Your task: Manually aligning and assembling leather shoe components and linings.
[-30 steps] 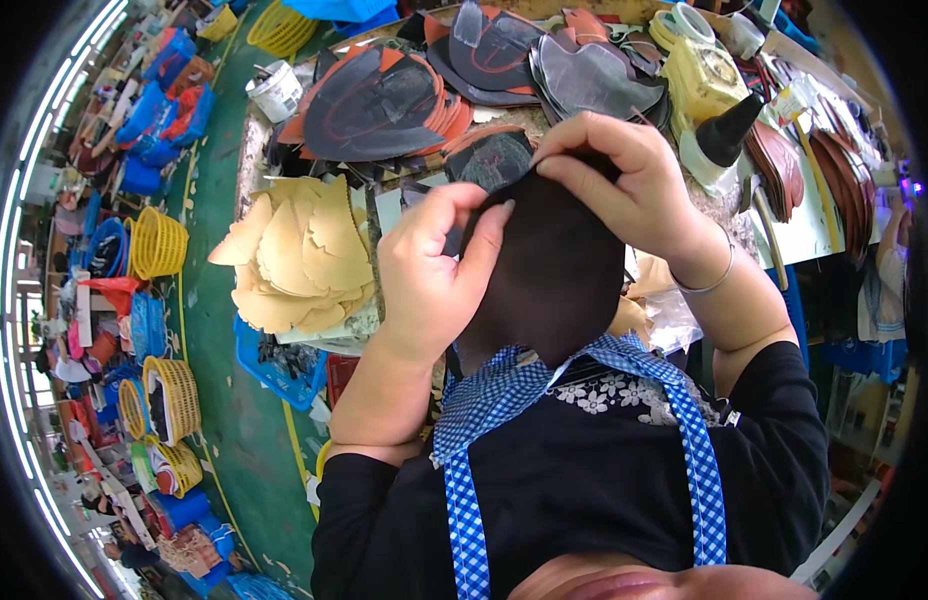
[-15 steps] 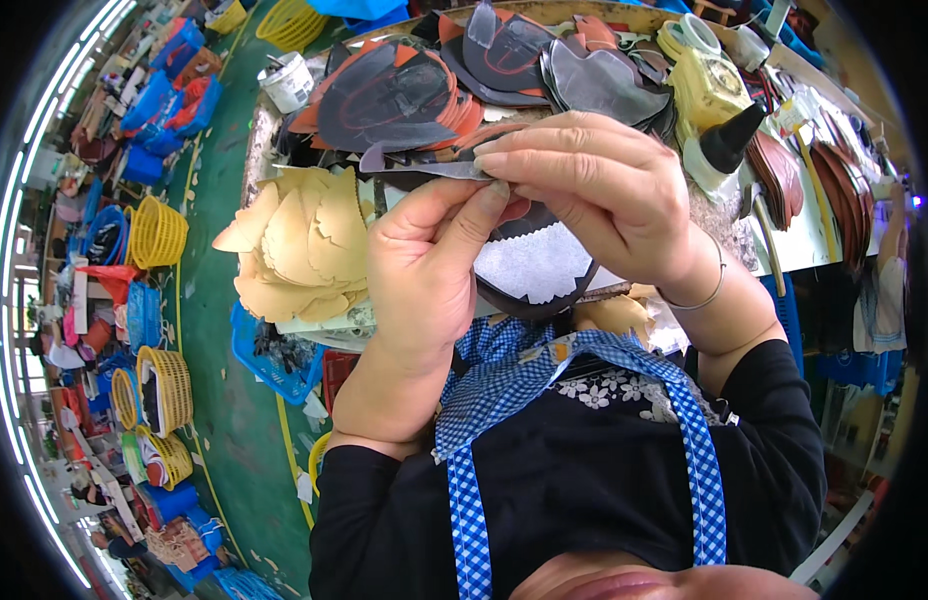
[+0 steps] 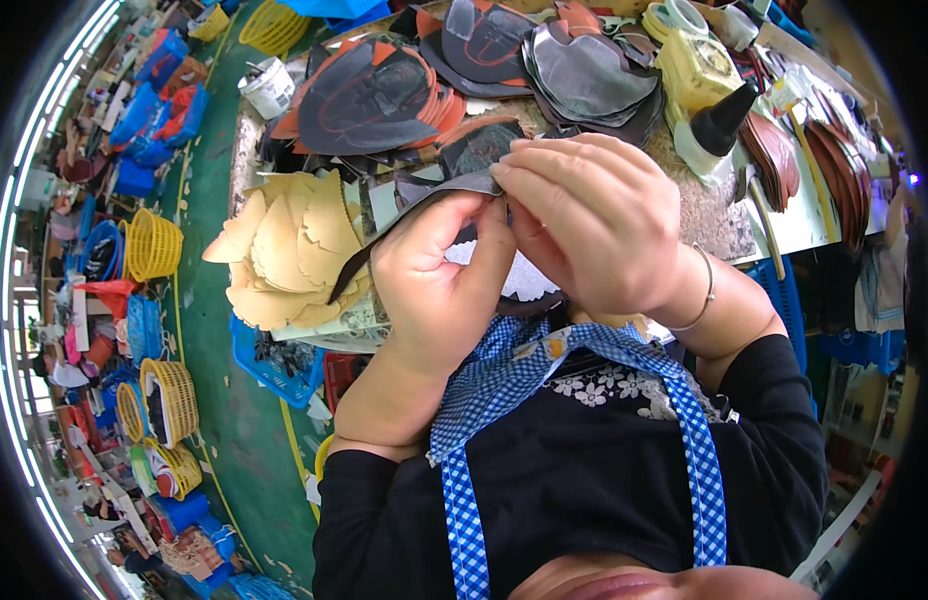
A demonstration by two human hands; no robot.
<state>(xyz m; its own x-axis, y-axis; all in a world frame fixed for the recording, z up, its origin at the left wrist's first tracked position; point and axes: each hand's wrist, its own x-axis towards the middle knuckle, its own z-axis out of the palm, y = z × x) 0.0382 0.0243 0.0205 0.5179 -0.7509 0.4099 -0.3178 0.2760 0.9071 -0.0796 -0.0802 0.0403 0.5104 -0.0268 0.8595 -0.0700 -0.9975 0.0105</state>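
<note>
A dark grey leather piece (image 3: 416, 210) is held up over the bench, its edge running behind my left hand (image 3: 434, 268) and up to the fingertips of my right hand (image 3: 596, 228). The thumb and fingers of my left hand are closed on it. My right hand pinches the same edge, its fingertips almost meeting the left thumb. Below the hands, a part with a white zigzag-edged backing (image 3: 529, 278) shows, mostly covered by them. Beyond the fingers lies a dark piece with a reddish-brown edge (image 3: 481, 145).
Cream cut pieces (image 3: 284, 245) are piled on the bench's left. Dark orange-edged pieces (image 3: 369, 95) and grey leather pieces (image 3: 594, 75) are stacked behind. A white tub (image 3: 268, 90), a black-nozzled bottle (image 3: 722, 122) and brown pieces (image 3: 771, 155) stand or lie around. A blue basket (image 3: 276, 372) sits below left.
The leather piece has swung, its free end now hanging down past my left hand's outer side. My right hand has shifted slightly left and down. Both hands still grip the edge.
</note>
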